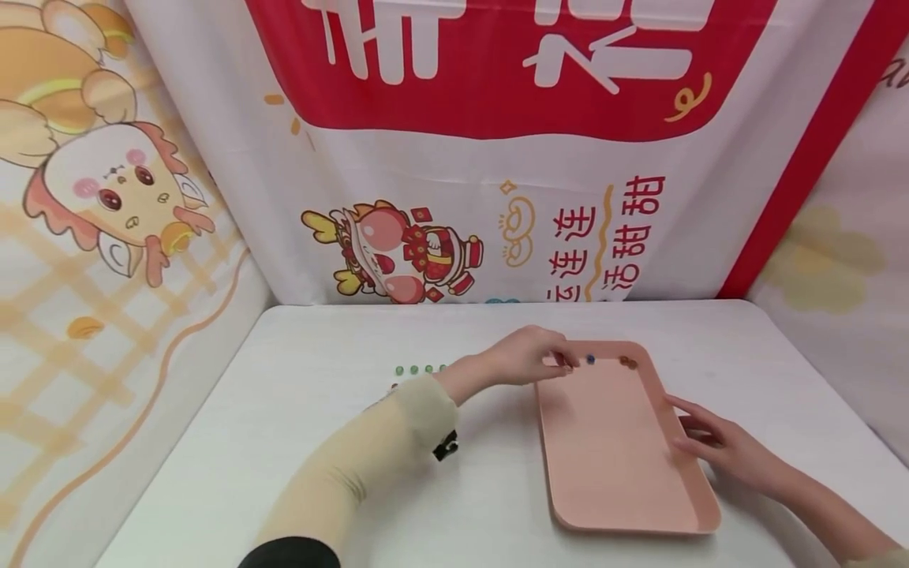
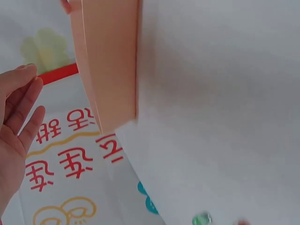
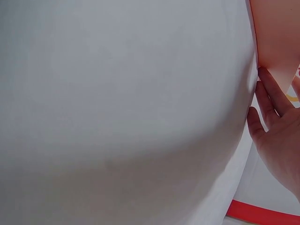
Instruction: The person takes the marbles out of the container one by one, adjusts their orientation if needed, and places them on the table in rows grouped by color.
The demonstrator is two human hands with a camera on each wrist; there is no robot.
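Observation:
A shallow pink tray (image 1: pixel 618 442) lies on the white table. My left hand (image 1: pixel 529 355) reaches over its far left corner, thumb and fingertips close together in the left wrist view; whether a small bead sits between them I cannot tell. Just right of those fingertips, inside the tray's far end, is a small blue bead (image 1: pixel 590 359). Further right are two brown beads (image 1: pixel 628 362) side by side. My right hand (image 1: pixel 735 454) holds the tray's right edge, thumb and index finger at the rim. In the right wrist view, its other fingers (image 3: pixel 269 101) lie along the outer wall.
Left of the tray, a row of several green beads (image 1: pixel 414 370) runs toward my left forearm, which hides part of it. A reddish bead (image 1: pixel 394 386) shows just nearer, partly covered by the sleeve (image 1: pixel 383 426). Printed cloth (image 1: pixel 440 173) walls the back and sides.

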